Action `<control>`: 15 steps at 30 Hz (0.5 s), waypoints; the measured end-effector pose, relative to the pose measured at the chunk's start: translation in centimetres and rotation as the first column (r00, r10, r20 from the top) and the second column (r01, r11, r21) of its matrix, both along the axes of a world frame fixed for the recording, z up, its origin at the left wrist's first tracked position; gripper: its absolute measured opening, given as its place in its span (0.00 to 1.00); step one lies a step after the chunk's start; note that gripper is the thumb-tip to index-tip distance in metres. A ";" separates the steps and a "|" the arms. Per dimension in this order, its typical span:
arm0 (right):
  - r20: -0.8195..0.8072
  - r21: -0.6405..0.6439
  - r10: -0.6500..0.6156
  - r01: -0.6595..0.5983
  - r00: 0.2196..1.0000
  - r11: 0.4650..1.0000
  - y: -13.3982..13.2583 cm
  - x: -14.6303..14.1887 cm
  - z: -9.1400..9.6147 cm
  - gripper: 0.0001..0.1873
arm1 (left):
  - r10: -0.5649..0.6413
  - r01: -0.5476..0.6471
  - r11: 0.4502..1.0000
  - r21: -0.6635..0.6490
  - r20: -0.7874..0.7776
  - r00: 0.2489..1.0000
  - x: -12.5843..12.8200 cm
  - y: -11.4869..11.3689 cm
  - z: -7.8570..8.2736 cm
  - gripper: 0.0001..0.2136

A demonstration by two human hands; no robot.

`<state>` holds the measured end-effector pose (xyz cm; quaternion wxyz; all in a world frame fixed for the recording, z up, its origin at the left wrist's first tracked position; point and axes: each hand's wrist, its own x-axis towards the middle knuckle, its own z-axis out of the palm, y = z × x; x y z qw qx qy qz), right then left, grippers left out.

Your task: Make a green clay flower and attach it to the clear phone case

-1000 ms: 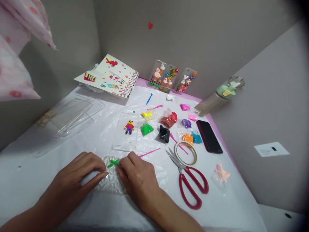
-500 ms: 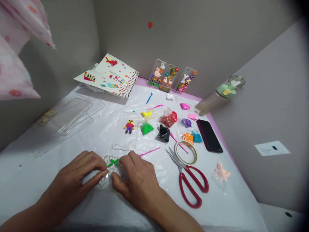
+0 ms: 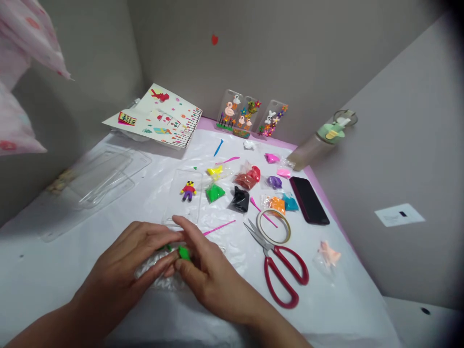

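My left hand (image 3: pixel 125 270) and my right hand (image 3: pixel 206 275) meet at the near middle of the white table cover. Between their fingertips sits a small piece of green clay (image 3: pixel 183 253), pinched by my right thumb and fingers, with my left fingers touching it too. Under both hands lies a clear textured phone case (image 3: pixel 152 270), mostly hidden. Just beyond the fingers lies a clear phone case with a small clay figure (image 3: pixel 188 190) on it.
Red-handled scissors (image 3: pixel 281 270) and a tape ring (image 3: pixel 273 225) lie to the right. Bags of coloured clay (image 3: pixel 246 180), pink tools (image 3: pixel 218 227) and a dark phone (image 3: pixel 309 199) sit farther back. Decorated cases (image 3: pixel 250 116) lean on the wall. Clear trays (image 3: pixel 105 176) are at left.
The green clay, earlier a cross on the textured case, is now lifted and pinched between my fingers. Both hands have come closer together. The view has shifted slightly.
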<state>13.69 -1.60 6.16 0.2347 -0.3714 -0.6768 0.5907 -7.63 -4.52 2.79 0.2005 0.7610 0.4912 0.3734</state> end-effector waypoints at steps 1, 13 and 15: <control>0.015 -0.011 0.010 -0.010 1.000 1.000 0.0 0.1 0.1 0.37 | -0.003 0.003 1.000 -0.002 0.000 1.000 0.2 0.1 0.1 0.12; -0.176 -0.238 -0.214 0.170 0.961 0.956 0.4 -0.6 -0.7 0.16 | -0.054 0.059 0.989 0.139 -0.039 0.998 -0.4 1.0 0.5 0.06; -0.200 -0.279 -0.232 0.171 0.952 0.945 0.5 -0.7 -0.7 0.18 | -0.053 0.061 0.989 0.137 -0.066 0.996 -0.4 0.8 0.4 0.06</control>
